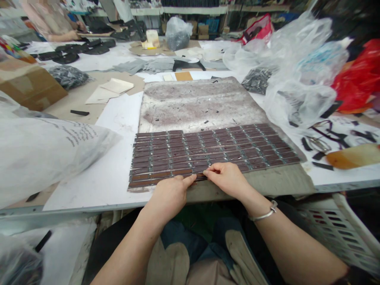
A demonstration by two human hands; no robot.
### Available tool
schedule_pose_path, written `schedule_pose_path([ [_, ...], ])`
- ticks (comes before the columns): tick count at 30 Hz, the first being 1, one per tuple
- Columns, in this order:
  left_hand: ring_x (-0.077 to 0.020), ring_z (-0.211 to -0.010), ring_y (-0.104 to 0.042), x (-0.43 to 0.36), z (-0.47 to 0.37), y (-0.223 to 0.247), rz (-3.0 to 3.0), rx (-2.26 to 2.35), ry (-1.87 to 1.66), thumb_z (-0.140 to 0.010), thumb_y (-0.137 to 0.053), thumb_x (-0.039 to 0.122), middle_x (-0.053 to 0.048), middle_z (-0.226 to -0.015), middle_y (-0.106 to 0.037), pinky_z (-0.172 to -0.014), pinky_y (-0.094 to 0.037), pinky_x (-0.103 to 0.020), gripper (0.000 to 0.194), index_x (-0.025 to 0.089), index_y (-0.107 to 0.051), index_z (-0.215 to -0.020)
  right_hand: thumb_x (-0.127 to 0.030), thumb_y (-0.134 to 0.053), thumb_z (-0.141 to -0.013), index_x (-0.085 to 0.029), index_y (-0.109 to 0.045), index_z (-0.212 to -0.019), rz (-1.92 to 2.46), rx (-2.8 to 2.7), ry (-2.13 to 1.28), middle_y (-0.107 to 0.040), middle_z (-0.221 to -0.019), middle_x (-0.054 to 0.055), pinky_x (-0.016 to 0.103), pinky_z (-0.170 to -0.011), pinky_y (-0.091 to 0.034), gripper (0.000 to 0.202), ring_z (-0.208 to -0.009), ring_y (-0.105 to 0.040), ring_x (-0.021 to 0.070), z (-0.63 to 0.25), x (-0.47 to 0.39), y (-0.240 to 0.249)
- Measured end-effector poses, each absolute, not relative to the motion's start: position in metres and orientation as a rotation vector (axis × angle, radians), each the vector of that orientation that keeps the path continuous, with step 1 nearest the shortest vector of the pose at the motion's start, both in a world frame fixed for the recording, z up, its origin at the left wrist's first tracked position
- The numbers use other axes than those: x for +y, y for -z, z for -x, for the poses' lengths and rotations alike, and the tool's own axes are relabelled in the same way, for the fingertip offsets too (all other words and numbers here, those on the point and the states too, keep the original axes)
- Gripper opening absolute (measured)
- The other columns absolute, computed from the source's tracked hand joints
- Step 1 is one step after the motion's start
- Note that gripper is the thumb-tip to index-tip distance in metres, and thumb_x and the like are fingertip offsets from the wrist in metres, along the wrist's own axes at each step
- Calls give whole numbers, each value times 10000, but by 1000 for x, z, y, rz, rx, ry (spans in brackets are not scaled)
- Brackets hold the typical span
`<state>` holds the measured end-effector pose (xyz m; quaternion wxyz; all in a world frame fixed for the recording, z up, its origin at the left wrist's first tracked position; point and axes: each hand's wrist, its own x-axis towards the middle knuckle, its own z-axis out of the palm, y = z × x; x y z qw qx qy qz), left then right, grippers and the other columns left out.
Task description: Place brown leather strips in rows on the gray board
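Observation:
Rows of narrow dark brown strips (213,144) lie side by side on a worn grey board (190,103), with small metallic-looking pieces between them. My left hand (173,194) rests at the near edge of the rows, its index finger stretched out and pressing on the nearest strip; its other fingers are partly hidden. Just to the right, my right hand (228,178) is closed in a pinch, thumb and index fingertips together at the end of that nearest row. What they pinch looks like a thin dark strip, mostly covered by the fingertips.
A large white plastic bag (53,154) and a cardboard box (28,83) stand left. Clear plastic bags (299,87), a red bag (359,79) and an amber-coloured object (353,156) are at right. A white basket (341,229) stands below the table. Another person (50,19) works far left.

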<state>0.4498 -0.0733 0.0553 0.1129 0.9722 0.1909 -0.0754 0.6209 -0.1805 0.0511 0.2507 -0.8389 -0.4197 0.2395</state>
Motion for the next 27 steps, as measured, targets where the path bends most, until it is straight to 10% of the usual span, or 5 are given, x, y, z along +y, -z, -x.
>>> schedule_pose_path([
  [27, -217, -783, -660, -77, -454, -49, -2853, 603, 241, -840, -369, 145, -31, -970, -670, -608, -461, -312, 530, 344, -480, -1319, -355, -523, -807, -243, -635, -695, 2520, -1331, -346, -666, -708, -27, 256, -559, -316, 194, -634, -565, 130, -615, -183, -51],
])
